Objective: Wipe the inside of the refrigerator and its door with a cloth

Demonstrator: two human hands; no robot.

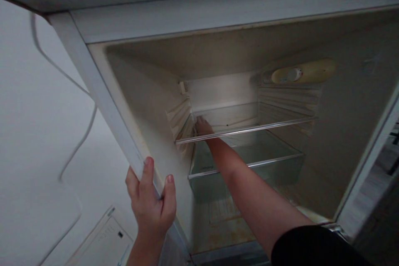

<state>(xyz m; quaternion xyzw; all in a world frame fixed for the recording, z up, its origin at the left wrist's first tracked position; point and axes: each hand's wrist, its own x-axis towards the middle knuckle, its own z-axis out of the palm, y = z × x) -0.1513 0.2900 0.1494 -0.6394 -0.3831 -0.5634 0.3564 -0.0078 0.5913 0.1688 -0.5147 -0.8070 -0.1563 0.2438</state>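
An open fridge [102,91] stands in front of me, with nothing on its shelves. My left hand [151,203] grips the left front edge of the fridge body, fingers wrapped around the frame. My right arm reaches deep inside. My right hand [203,126] rests on the upper glass shelf [249,126] near its left end, by the ribbed side wall. I cannot see whether that hand holds anything. Below the shelf sits a clear drawer [249,166] under a second glass shelf.
A thermostat and lamp housing [299,74] sits on the right inner wall. A white cable [77,141] hangs down the wall on the left. A white paper-like panel [106,241] lies at the lower left. The fridge door edge [368,191] is at the right.
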